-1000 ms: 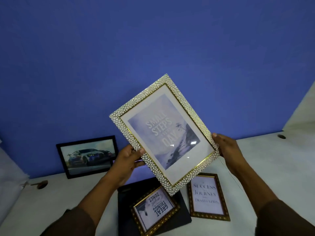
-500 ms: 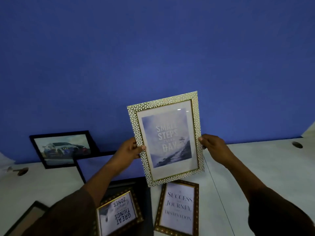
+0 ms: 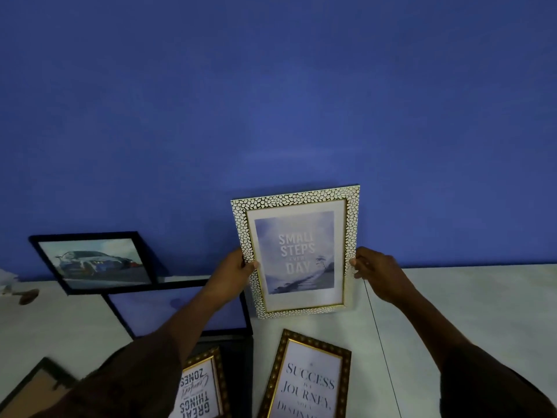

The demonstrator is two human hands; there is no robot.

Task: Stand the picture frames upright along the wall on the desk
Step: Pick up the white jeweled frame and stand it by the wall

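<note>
Pebbled frame [image 3: 297, 251] upright (portrait), left hand [image 3: 232, 271], right hand [image 3: 375, 271] gripping sides

The wall [image 3: 271, 101] was a flat deep blue, the desk [image 3: 467, 312] pale off-white. At twelve o'clock of the desk, the pebble-patterned frame [image 3: 297, 251] showed white stones on gold with a thin gold inner rim and a grey-blue misty print. At nine o'clock, the car picture frame [image 3: 93, 262] was plain black. At six o'clock, the "Success" frame [image 3: 304, 378] was dark brown with gold dots; beside it the "Great Things" frame [image 3: 200, 387] matched. Both sleeves [image 3: 129, 384] were dark brown.
</note>
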